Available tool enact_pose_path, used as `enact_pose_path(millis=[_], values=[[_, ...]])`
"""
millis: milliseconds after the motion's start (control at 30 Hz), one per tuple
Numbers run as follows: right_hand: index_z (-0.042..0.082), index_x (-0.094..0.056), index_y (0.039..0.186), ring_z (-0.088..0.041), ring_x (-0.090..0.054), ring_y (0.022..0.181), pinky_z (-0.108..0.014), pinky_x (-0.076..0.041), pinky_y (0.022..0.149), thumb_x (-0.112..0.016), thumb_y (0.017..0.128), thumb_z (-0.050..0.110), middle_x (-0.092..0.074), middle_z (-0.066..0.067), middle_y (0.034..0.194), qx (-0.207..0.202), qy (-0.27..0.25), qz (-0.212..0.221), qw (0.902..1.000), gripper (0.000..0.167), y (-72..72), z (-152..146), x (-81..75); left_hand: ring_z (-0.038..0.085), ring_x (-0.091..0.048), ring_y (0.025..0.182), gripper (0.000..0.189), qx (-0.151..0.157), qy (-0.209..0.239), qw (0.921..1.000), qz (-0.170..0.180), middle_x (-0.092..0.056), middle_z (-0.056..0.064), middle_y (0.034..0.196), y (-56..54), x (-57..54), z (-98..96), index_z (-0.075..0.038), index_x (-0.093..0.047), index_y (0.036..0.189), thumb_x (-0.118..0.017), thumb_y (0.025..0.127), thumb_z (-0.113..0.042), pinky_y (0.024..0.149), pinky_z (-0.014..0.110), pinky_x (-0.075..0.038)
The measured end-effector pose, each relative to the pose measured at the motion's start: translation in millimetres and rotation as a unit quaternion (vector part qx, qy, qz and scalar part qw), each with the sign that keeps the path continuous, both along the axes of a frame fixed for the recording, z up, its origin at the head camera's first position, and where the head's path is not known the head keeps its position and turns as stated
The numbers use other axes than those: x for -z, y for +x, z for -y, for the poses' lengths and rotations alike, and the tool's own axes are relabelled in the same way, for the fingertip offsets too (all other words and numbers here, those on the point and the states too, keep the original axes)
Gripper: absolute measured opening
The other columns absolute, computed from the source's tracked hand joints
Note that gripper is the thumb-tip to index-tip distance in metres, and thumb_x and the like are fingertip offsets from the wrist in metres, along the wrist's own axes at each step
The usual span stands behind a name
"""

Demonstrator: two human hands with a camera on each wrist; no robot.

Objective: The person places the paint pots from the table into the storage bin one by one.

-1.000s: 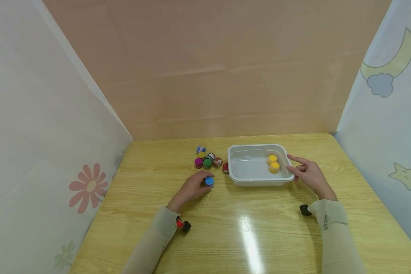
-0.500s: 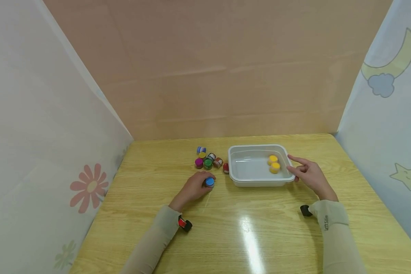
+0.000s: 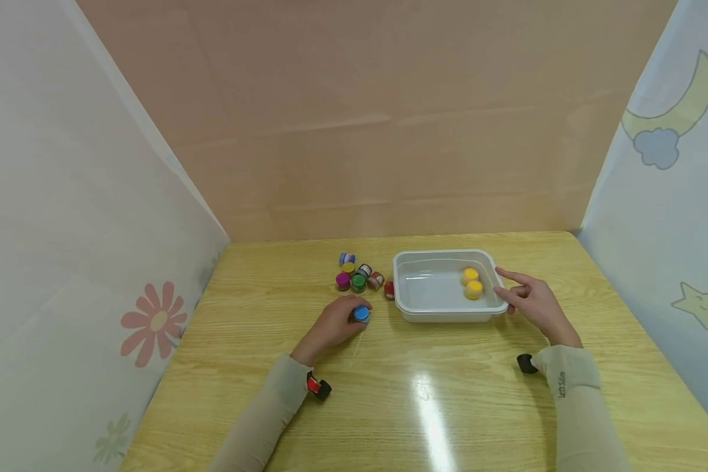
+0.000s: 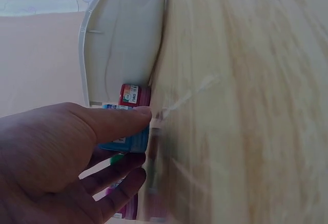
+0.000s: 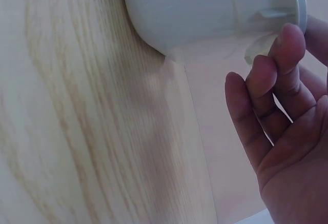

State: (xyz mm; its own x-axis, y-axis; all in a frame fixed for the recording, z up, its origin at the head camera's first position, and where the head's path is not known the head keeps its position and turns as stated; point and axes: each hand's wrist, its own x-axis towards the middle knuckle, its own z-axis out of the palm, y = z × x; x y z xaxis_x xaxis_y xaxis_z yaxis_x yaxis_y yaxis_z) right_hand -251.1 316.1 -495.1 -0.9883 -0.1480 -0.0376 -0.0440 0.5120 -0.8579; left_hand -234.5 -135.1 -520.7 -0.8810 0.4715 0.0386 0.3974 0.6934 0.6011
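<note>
Near the middle of the table, my left hand (image 3: 333, 321) grips a small paint jar with a blue lid (image 3: 361, 313) between thumb and fingers. The left wrist view shows the blue jar (image 4: 123, 143) close to the table; whether it touches the surface I cannot tell. My right hand (image 3: 533, 305) pinches the right rim of a white plastic container (image 3: 445, 309), with several fingers below the rim in the right wrist view. Two yellow-lidded jars (image 3: 473, 290) stand inside the container at its right end.
A red jar (image 3: 389, 290) lies against the container's left side. Left of it is a cluster of jars: purple (image 3: 343, 282), green (image 3: 358, 283), brown (image 3: 376, 280), black (image 3: 364, 270), yellow (image 3: 348, 267) and blue (image 3: 347, 258). Paper-covered walls (image 3: 389, 164) enclose the table's back and sides.
The fingers of my left hand have closed in around the blue jar, which has barely shifted. The right hand, the container and the other jars hold the same places.
</note>
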Motion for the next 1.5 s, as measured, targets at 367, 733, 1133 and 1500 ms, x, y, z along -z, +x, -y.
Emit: enact_pose_path(millis=[367, 733, 1133, 1500], values=[[0.008, -0.043, 0.157, -0.026, -0.062, 0.06, -0.033, -0.035, 0.049, -0.067, 0.102, 0.036, -0.067, -0.016, 0.064, 0.001, 0.006, -0.006, 1.0, 0.066, 0.4, 1.0, 0.8, 0.025, -0.064, 0.119, 0.035, -0.023, 0.023, 0.9994, 0.008, -0.068, 0.003, 0.128, 4.4, -15.7, -4.7, -0.014, -0.069, 0.128, -0.078, 0.094, -0.018, 0.106, 0.047, -0.053], [0.006, -0.042, 0.157, -0.026, -0.062, 0.059, -0.033, -0.035, 0.048, -0.066, 0.103, 0.034, -0.067, -0.014, 0.063, -0.006, 0.005, -0.014, 0.9999, 0.066, -0.6, 1.5, 0.1, 0.024, -0.065, 0.115, 0.032, -0.012, 0.042, 0.9987, -0.025, -0.067, 0.004, 0.124, 12.9, -39.7, -12.8, -0.012, -0.069, 0.125, -0.078, 0.094, -0.017, 0.103, 0.044, -0.055], [0.005, -0.042, 0.157, -0.026, -0.065, 0.061, -0.028, -0.043, 0.057, -0.066, 0.103, 0.034, -0.069, -0.012, 0.065, -0.001, 0.006, -0.011, 0.9999, 0.066, -0.4, -0.6, 0.6, 0.021, -0.064, 0.111, 0.031, 0.0, 0.071, 0.9945, -0.077, -0.065, 0.003, 0.123, 20.2, -52.9, -24.5, -0.016, -0.07, 0.121, -0.08, 0.092, -0.015, 0.097, 0.036, -0.058], [0.006, -0.045, 0.156, -0.03, -0.061, 0.062, -0.035, -0.035, 0.053, -0.065, 0.103, 0.039, -0.068, -0.019, 0.066, -0.001, 0.008, -0.02, 0.9998, 0.066, 1.9, 0.3, 0.3, 0.022, -0.061, 0.104, 0.029, 0.007, 0.119, 0.9889, -0.088, -0.063, 0.006, 0.12, 25.0, -70.0, -34.9, -0.009, -0.07, 0.116, -0.08, 0.089, -0.01, 0.089, 0.038, -0.061]])
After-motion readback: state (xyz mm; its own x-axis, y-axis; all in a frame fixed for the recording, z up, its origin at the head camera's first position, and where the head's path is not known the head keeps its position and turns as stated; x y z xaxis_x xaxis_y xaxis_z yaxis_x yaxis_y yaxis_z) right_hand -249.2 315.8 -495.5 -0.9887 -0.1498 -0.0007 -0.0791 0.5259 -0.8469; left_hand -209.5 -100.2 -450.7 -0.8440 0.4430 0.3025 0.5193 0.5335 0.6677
